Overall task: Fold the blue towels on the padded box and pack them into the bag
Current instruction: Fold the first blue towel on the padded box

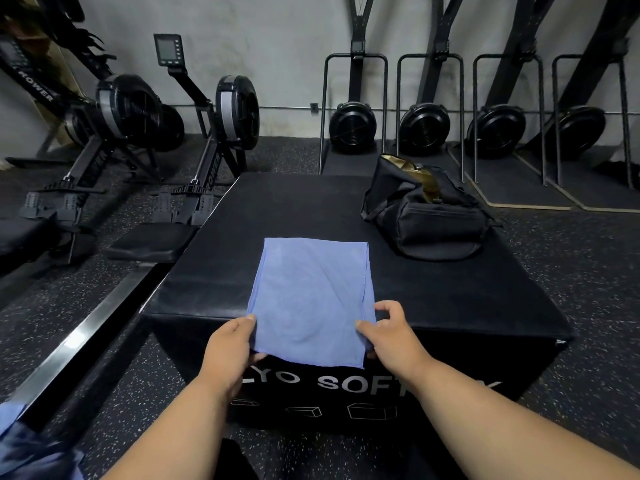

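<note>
Left hand point(232, 344): thumb above, fingers beneath, pinching near left corner of blue towel point(311, 292). Right hand point(388, 336): pinching near right corner likewise. Towel: laid lengthwise on padded box point(450, 289), near end overhanging front edge. Risk: uneven lift would skew the fold; thin cloth could slide off the smooth top. Bag point(426, 216): black, mouth open, far right on box, well apart from towel. Room: speckled rubber floor, rowing machines point(138, 119) left, upright machines along wall

Left hand point(230, 344) and right hand point(389, 336) pinch the blue towel point(311, 299) on the padded box point(294, 209).
</note>
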A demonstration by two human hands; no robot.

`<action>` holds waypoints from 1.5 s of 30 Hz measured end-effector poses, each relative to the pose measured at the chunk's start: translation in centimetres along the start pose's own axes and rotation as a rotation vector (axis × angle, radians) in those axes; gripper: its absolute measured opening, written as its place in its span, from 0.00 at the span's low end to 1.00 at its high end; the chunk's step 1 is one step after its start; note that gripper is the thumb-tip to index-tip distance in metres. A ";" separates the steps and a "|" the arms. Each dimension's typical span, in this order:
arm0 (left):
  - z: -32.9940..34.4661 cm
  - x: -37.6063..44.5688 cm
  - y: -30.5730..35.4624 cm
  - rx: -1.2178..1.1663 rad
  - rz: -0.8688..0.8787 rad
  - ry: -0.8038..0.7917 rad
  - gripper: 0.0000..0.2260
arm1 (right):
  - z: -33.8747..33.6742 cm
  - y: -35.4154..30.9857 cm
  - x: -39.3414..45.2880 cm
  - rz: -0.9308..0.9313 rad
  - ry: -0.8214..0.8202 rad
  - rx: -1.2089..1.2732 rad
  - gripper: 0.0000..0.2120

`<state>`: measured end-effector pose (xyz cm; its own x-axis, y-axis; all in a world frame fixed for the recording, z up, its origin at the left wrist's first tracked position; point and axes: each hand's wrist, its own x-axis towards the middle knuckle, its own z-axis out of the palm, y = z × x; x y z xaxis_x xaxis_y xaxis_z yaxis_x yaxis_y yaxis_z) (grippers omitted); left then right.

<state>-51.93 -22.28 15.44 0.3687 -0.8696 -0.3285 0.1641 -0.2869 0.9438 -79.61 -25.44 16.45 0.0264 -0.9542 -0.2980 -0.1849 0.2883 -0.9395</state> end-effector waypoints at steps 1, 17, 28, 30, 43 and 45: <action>0.0 -0.1 0.0 -0.008 0.002 -0.002 0.14 | 0.1 0.4 0.0 0.001 0.014 -0.015 0.18; -1.2 -0.7 -0.9 0.040 0.034 0.017 0.11 | 0.2 1.8 -0.4 0.114 0.143 0.016 0.10; -1.1 0.2 -1.3 0.007 -0.015 0.097 0.12 | -0.4 1.8 1.4 -0.008 0.234 -0.168 0.12; -1.1 0.4 -1.4 -0.001 -0.022 0.121 0.12 | -0.1 2.4 1.6 0.033 0.183 -0.168 0.08; -2.4 2.2 -3.1 0.180 -0.097 -0.063 0.12 | -0.4 3.3 0.5 0.075 0.062 -0.020 0.06; -2.7 2.3 -3.3 0.174 -0.107 -0.097 0.14 | -0.4 3.6 0.5 0.083 0.051 -0.006 0.07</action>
<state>-49.17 -22.30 11.50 0.2663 -0.8628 -0.4298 0.0344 -0.4371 0.8987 -80.69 -24.95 13.03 -0.0390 -0.9298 -0.3660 -0.1901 0.3665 -0.9108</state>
